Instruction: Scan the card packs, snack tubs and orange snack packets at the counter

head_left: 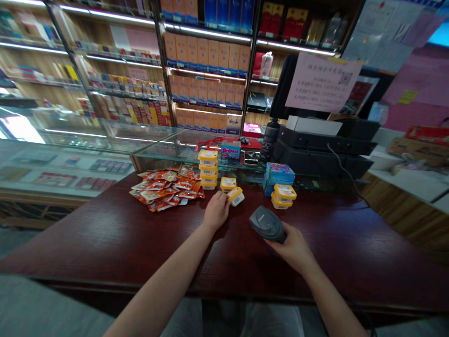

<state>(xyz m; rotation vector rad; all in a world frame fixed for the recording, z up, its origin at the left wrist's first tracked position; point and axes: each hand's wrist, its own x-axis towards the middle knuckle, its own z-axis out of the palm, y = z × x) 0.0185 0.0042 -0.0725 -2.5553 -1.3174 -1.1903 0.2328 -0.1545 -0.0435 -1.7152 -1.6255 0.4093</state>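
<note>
My left hand [216,210] is closed on a small yellow-lidded plastic tub [236,197], tilted so its barcode side shows. Right behind it another such tub [228,183] sits on the table. A stack of several yellow-lidded tubs [208,169] rises to the left. My right hand [293,245] grips a dark grey barcode scanner [267,223], its head pointing toward the held tub. Two more tubs [283,195] are piled at the right, in front of a stack of blue packs [278,175].
Orange snack packets [168,188] lie heaped at the left of the dark wooden table [157,252]. Behind stand a glass counter [154,150], a phone [250,158], a blue-pink box [230,150], and a black printer [326,140] with a hanging cable [338,161]. Stocked shelves [206,68] line the wall.
</note>
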